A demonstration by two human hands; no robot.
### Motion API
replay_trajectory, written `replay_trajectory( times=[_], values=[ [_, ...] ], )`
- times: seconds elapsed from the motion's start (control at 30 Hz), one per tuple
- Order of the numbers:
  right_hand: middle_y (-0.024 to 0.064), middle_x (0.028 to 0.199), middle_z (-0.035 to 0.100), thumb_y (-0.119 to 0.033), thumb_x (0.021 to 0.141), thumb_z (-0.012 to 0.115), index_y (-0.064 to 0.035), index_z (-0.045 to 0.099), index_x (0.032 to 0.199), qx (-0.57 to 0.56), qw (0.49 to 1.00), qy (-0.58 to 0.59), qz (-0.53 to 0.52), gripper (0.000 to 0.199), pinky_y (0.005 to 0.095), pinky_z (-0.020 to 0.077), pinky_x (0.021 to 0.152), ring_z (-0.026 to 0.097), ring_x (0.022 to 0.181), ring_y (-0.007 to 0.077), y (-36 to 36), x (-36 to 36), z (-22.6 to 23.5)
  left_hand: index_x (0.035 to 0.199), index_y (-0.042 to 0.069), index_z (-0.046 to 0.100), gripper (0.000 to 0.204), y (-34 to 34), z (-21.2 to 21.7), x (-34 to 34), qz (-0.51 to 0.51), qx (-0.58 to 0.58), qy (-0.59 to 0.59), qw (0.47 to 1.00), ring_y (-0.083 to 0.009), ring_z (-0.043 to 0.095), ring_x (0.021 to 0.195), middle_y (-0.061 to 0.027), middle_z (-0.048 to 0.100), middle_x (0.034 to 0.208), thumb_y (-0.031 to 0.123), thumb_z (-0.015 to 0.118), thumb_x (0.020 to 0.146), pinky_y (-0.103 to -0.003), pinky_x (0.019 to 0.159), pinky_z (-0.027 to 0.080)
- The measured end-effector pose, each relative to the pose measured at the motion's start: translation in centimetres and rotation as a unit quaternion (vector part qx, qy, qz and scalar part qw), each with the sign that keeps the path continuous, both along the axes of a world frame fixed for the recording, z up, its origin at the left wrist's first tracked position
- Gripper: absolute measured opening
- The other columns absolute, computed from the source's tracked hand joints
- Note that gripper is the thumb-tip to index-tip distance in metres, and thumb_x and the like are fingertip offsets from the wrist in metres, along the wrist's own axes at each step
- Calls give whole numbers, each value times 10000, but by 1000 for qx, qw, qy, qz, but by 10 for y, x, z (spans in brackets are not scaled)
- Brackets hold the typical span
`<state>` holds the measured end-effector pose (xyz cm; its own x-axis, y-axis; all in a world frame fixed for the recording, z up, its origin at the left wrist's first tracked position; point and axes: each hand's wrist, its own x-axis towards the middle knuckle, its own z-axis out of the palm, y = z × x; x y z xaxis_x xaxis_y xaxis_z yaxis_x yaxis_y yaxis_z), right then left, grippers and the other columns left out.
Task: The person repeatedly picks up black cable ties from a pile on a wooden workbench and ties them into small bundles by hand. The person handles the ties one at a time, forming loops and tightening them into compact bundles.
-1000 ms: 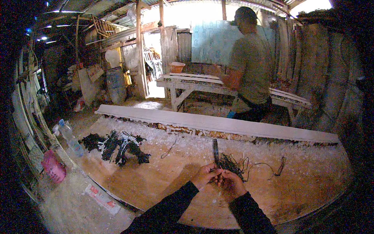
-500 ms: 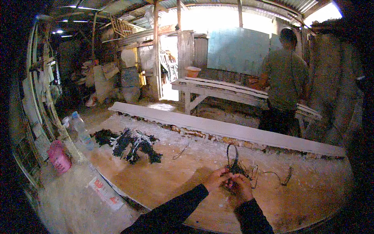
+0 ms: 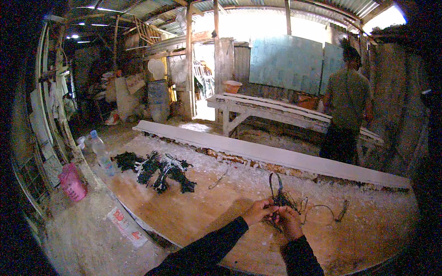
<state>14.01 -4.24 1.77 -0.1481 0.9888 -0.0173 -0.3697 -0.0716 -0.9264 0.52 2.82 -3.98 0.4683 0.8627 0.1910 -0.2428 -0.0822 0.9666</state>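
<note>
Both of my hands meet over the right half of the wooden table [image 3: 184, 216]. My left hand [image 3: 258, 212] is closed, its fingers pinching the near end of a bundle of dark strands [image 3: 284, 199]. Against it, my right hand [image 3: 289, 221] grips the same bundle with bent fingers. A dark loop [image 3: 276, 182] stands up from the bundle beyond my fingertips. Loose dark strands [image 3: 322, 207] curl on the tabletop to the right. What lies between my fingers is partly hidden. Several black-and-white tufted bundles [image 3: 161, 171] lie in a row at left.
A white raised ledge [image 3: 267, 154] runs along the table's far side. Left of the table are a clear plastic bottle [image 3: 101, 154], a pink bag [image 3: 72, 183] and a printed sheet [image 3: 125, 226]. Beyond, a person [image 3: 348, 96] stands by a white bench [image 3: 276, 108] with an orange bowl [image 3: 232, 86].
The view has shifted slightly, moving the scene a little to the right. The person at the bench has turned and drawn an arm back. My hands keep their hold on the bundle.
</note>
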Motion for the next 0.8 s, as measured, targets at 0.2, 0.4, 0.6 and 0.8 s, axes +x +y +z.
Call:
replay_trajectory(
  times=[0.2, 0.4, 0.6, 0.8],
  values=[
    [23, 715, 559, -143, 827, 512, -92, 488, 777, 28, 999, -12, -38, 76, 215, 414, 503, 509, 587, 106, -1, -5, 1, 867, 34, 546, 232, -3, -1, 4, 1, -5, 22, 1000, -71, 501, 590, 5, 531, 705, 246, 597, 788, -214, 512, 458],
    [-1, 694, 533, -94, 819, 525, -92, 483, 753, 66, 990, -70, -107, 78, 217, 418, 547, 499, 610, 88, 2, -5, -5, 845, 27, 558, 225, -9, 7, 1, 28, 58, 78, 995, -81, 502, 599, -3, 533, 703, 246, 584, 796, -222, 527, 450],
    [-6, 711, 522, -88, 804, 548, -87, 481, 734, 108, 986, -39, -118, 97, 224, 404, 561, 480, 622, 84, 7, -4, -13, 819, 30, 555, 238, -11, 13, 0, 36, 81, 123, 988, -75, 493, 602, -5, 527, 691, 266, 578, 801, -222, 528, 430],
    [5, 687, 534, -121, 786, 582, -87, 486, 730, 94, 989, -33, -107, 116, 218, 404, 540, 480, 583, 89, 5, -3, -11, 801, 34, 551, 249, -14, 16, 0, 18, 63, 85, 994, -73, 502, 614, 0, 531, 685, 282, 572, 803, -223, 532, 432]
  ],
)
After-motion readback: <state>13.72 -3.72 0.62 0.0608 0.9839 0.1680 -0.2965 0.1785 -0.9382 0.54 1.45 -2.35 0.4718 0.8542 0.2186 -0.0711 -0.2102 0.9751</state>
